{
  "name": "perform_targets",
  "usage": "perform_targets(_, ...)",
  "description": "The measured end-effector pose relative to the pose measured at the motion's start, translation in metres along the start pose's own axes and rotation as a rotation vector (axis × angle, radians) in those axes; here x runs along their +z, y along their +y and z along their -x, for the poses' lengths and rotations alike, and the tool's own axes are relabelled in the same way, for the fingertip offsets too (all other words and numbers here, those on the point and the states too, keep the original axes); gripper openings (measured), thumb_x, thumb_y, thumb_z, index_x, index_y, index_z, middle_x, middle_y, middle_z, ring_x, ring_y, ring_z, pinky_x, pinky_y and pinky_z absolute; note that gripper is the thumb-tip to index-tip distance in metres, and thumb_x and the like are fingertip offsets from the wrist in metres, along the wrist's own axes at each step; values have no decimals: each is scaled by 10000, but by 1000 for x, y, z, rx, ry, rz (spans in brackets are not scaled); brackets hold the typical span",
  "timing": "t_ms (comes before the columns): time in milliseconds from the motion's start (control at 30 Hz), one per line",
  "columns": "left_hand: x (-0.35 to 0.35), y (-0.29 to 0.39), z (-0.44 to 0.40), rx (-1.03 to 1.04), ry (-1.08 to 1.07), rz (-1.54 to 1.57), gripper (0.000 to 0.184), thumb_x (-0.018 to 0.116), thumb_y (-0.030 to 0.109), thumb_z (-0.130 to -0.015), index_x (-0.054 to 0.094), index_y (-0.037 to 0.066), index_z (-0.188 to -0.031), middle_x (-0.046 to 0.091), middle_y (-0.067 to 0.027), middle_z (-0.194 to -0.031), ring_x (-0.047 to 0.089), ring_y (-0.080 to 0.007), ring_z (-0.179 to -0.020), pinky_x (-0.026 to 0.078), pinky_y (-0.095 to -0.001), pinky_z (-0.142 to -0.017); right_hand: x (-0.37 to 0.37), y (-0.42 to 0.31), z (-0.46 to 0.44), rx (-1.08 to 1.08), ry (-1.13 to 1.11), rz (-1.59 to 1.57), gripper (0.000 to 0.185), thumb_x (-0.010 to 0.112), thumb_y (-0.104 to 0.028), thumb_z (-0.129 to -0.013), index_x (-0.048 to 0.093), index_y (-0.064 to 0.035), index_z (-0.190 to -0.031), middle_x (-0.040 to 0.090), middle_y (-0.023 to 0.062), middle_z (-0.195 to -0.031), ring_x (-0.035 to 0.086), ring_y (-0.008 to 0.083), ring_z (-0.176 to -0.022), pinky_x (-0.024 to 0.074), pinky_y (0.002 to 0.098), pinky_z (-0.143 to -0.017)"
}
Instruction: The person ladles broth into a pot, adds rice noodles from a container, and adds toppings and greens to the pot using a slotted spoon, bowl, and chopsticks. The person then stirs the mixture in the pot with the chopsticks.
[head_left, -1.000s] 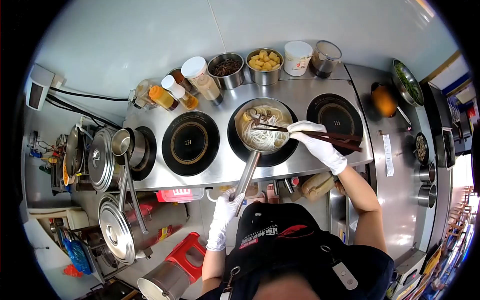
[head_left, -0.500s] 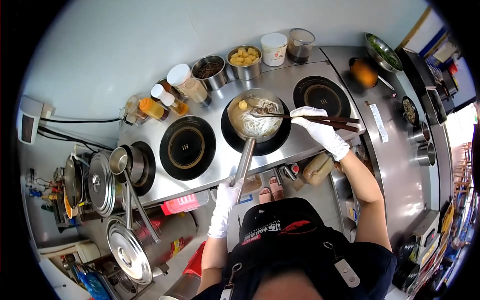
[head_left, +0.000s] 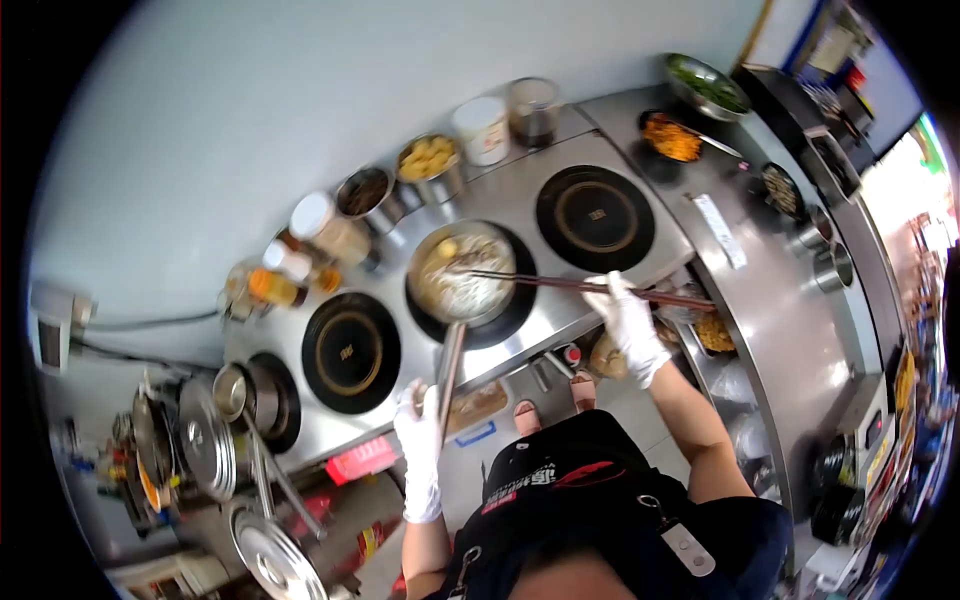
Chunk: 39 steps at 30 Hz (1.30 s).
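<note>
A pan (head_left: pixel 425 262) of white noodles (head_left: pixel 472 290) in broth, with a yellow piece at its upper left, sits on a black round hob. Its metal handle (head_left: pixel 452 365) points down toward the body. My white-gloved left hand (head_left: pixel 418 425) is just left of the handle's end, fingers apart and apparently off it. Long dark chopsticks (head_left: pixel 570 284) are in my white-gloved right hand (head_left: pixel 628 325), their tips reaching into the noodles.
Bottles (head_left: pixel 278 288), a pot of yellow chunks (head_left: pixel 430 165) and a white tub (head_left: pixel 482 132) line the back. Lidded pots (head_left: pixel 210 440) stand at left. On the right counter are a bowl of greens (head_left: pixel 706 88), an orange dish (head_left: pixel 672 138) and a paper strip (head_left: pixel 718 230).
The view has turned and shifted, so the counter appears more tilted. My left hand has loosened from the pan handle and opened beside it. My right hand still holds the chopsticks.
</note>
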<state>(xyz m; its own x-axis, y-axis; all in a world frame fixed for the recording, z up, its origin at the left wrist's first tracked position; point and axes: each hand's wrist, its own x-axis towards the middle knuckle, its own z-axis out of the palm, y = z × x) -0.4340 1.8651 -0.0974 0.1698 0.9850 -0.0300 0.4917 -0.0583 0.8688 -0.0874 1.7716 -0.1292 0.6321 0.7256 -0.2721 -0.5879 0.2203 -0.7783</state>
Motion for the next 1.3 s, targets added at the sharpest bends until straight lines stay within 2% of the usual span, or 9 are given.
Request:
perform_targets(200, 91, 76, 9, -263, -537, 552, 506, 470, 429, -987, 568, -6, -1227, 647, -87, -1095, 600, -148, -938, 475, -261, -809, 35, 3, 38, 294, -267, -221, 399, 416, -310, -1017, 528, 66, -1083, 582, 197, -1121, 574, 270, -1104, 485, 338, -985)
perform_targets(233, 120, 74, 11, -300, -522, 766, 548, 429, 458, -994, 543, -20, -1235, 630, -111, -1137, 598, -177, -986, 465, -287, -861, 36, 3, 46, 173, -378, 196, 316, 401, -243, -1032, 557, 30, -1060, 619, 126, -1057, 599, 168, -1008, 494, 272, -918)
perform_targets(333, 168, 119, 3, -379, -371, 950, 496, 371, 396, -1019, 543, -43, -1173, 614, -137, -1163, 586, -218, -1025, 428, -333, -950, 37, -6, 50, 570, -318, -478, 266, 491, -166, -994, 523, 37, -1163, 556, 128, -1219, 543, 209, -1155, 467, 326, -1001)
perform_targets(433, 193, 155, -21, -609, -269, 1186, 352, 369, 296, -1022, 556, -2, -1031, 623, -117, -958, 578, -225, -918, 448, -381, -928, 1, -66, 43, 475, -597, 54, 366, 527, -159, -976, 484, 39, -1280, 543, 131, -1274, 545, 199, -1160, 469, 322, -994)
perform_targets(500, 209, 149, -60, -531, -300, 1376, 290, 398, 297, -1016, 538, 71, -902, 379, 10, -601, 379, -139, -533, 415, -310, -626, -47, -92, 12, 441, -673, 392, 339, 602, -204, -936, 588, 0, -1207, 667, 84, -1072, 630, 154, -996, 504, 287, -897)
perform_targets(700, 302, 243, -131, -591, -550, 950, 258, 523, 307, -977, 572, 54, -977, 253, 83, -570, 216, -37, -445, 178, -215, -415, -203, -200, -136, 191, -74, -83, 238, 604, -187, -913, 602, -21, -1084, 652, 37, -949, 636, 145, -900, 528, 290, -817)
perform_targets(900, 515, 252, -184, -573, -669, 562, 217, 689, 258, -856, 641, 74, -960, 716, -84, -960, 600, -99, -588, 335, -204, -468, -297, -238, -333, -40, 465, -430, 380, 616, -323, -925, 551, -53, -1185, 629, 61, -1077, 583, 192, -1049, 465, 375, -947)
perform_targets(1200, 644, 266, -198, -686, -467, 743, 473, 603, 146, -901, 356, -19, -1269, 631, -149, -893, 697, -286, -649, 284, -286, -330, -291, -284, -385, -312, 179, 196, 195, 644, -243, -904, 651, -83, -1015, 605, -26, -795, 523, 74, -654, 415, 222, -574)
perform_targets(1300, 647, 279, -194, -590, -389, 682, 214, 539, 111, -925, 480, -29, -1076, 607, -120, -841, 686, -268, -600, 263, -278, -334, -245, -309, -358, -301, 11, 549, 206, 623, -152, -909, 696, -56, -1077, 627, -19, -783, 505, 59, -633, 429, 209, -575)
